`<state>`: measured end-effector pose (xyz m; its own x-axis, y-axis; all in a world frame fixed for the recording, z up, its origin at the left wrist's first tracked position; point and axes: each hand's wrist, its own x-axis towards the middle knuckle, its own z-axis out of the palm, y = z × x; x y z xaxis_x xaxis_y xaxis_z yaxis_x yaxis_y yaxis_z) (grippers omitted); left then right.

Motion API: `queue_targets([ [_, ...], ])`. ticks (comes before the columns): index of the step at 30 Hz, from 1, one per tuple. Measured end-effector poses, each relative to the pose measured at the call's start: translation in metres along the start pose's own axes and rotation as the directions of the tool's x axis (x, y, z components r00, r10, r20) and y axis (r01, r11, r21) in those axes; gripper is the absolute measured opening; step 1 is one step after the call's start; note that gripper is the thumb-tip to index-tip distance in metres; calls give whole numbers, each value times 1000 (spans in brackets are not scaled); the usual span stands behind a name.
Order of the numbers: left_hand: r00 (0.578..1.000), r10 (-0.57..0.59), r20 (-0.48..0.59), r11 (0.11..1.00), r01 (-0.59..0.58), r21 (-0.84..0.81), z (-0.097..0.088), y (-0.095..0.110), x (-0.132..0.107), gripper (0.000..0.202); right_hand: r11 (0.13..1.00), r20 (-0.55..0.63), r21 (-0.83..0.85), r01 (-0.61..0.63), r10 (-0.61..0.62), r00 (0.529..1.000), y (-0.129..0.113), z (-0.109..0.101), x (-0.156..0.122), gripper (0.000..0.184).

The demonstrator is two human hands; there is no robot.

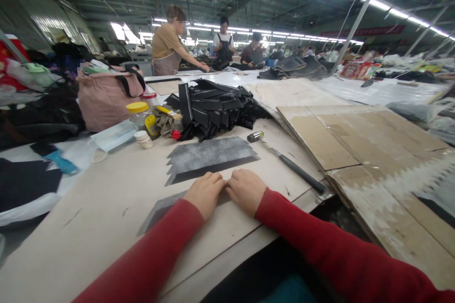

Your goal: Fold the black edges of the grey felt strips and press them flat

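Observation:
My left hand (205, 193) and my right hand (246, 191) meet at the middle of the table, fingertips together. Both have curled fingers closed on a flat dark fabric piece (159, 209), which lies partly under my left hand and forearm. My hands cover its right part and the exact grip. Just beyond lies a stack of dark grey pieces (213, 154), overlapped in steps with jagged left ends and a pale, dusty-looking surface. A hammer (296, 170) with a black handle rests to the right of my right hand, its head pointing away.
Behind the stack is a heap of black folded strips (216, 106). Left of it stand a yellow-lidded jar (138, 114), a small white bottle (143, 140), a face mask (113, 138) and a pink bag (106, 97). Cardboard sheets (341, 137) lie right. Several people work beyond.

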<state>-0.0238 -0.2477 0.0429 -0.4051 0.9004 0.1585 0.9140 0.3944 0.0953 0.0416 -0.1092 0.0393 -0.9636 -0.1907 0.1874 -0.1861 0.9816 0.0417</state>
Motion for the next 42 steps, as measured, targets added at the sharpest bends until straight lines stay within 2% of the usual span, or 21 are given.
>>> queue_targets([
  [6, 990, -130, -57, 953, 109, -282, -1, -19, -7, 27, 994, -64, 62, -94, 98, 993, 8, 4, -3, 21],
  [10, 983, -172, -68, 925, 138, -353, 2, -23, -5, 25, 988, -60, 112, -109, 116, 991, 20, 4, -6, 18],
  [13, 974, -208, -86, 920, 165, -355, 6, -20, -1, 23, 972, -36, 225, -63, 73, 997, 22, 5, -3, 15],
  [16, 970, -216, -114, 921, 163, -354, 9, -18, 1, 23, 944, -22, 329, -25, 34, 999, 19, 5, 1, 28],
  [19, 975, -186, -123, 936, 137, -325, 9, -17, -1, 23, 938, -42, 346, -2, 18, 999, 15, 5, 3, 32],
  [24, 990, -126, -57, 984, 117, -136, 3, -9, -5, 22, 985, 6, 167, 52, -54, 999, 5, 2, 1, 23],
  [28, 996, -90, 12, 996, 90, -9, -4, -5, -5, 27, 998, 51, 16, 55, -56, 997, -5, -2, 5, 19],
  [31, 996, -83, 46, 991, 87, -104, -8, -15, -9, 34, 1000, 41, 21, 8, -9, 999, -8, -3, 7, 24],
  [36, 988, -152, 1, 947, 146, -286, -9, -38, -23, 32, 994, -7, 91, -54, 55, 998, -7, -1, 8, 18],
  [39, 985, -171, -15, 936, 158, -316, -8, -43, -28, 31, 981, -8, 194, -25, 27, 1000, -7, 3, 11, 15],
  [42, 985, -172, -27, 936, 155, -316, -7, -41, -28, 30, 960, -15, 276, 42, -40, 999, -10, 8, 16, 27],
])
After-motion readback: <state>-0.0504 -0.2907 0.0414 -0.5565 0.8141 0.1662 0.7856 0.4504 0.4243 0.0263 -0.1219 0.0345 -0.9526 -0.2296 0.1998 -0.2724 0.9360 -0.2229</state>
